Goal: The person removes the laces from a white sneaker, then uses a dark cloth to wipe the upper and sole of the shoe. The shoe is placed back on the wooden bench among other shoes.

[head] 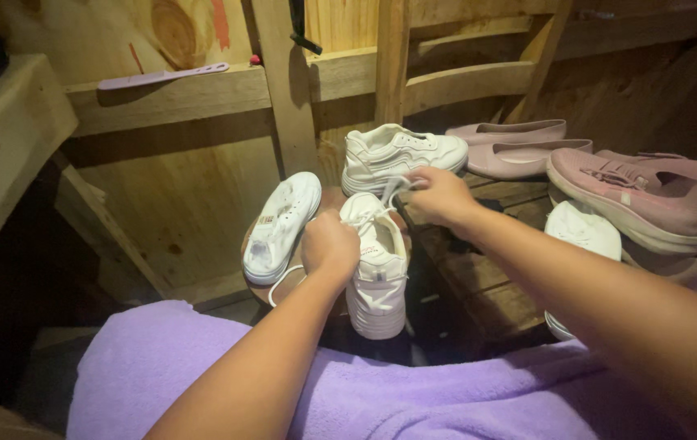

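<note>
The left hand (pixel 330 244) curls closed around the side of a white sneaker (pixel 375 273) standing on a round stool (pixel 260 289), while the right hand (pixel 438 195) just above the sneaker's toe pinches its lace (pixel 393 189) between pressed fingertips. Left of the sneaker lies another white shoe (pixel 282 226); behind it a third (pixel 397 152); to its right, pink shoes (pixel 637 195).

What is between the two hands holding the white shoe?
In the head view, a white lace stretches from the white shoe up to the right hand, which pinches it. The left hand grips the shoe beside its laces.
</note>
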